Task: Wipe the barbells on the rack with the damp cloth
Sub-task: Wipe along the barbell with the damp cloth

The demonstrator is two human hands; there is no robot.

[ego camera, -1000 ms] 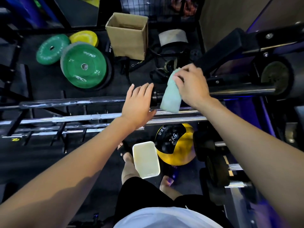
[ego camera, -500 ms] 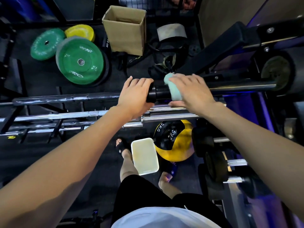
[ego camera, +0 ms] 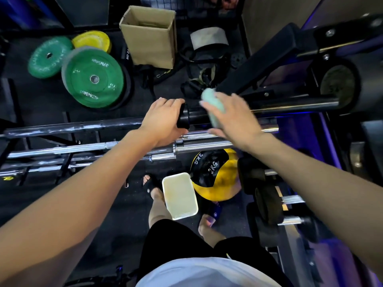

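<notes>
White tub (ego camera: 179,195) sits on the floor between the person's feet, nearest the camera. Above it, left hand (ego camera: 163,121) grips the black barbell (ego camera: 290,105) at its collar; right hand (ego camera: 232,117) presses the green cloth (ego camera: 213,104) around the sleeve, fingers curled over it. Green plates (ego camera: 93,77) lie on the floor beyond.

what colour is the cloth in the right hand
Pale mint green; the cloth wraps over the black barbell sleeve, seen in the head view.

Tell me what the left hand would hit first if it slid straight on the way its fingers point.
The left hand grips the black barbell's collar, fingers pointing away from the person. Going on, it would probably pass over the bar and meet the black straps on the floor beyond; depth is unclear.
</notes>
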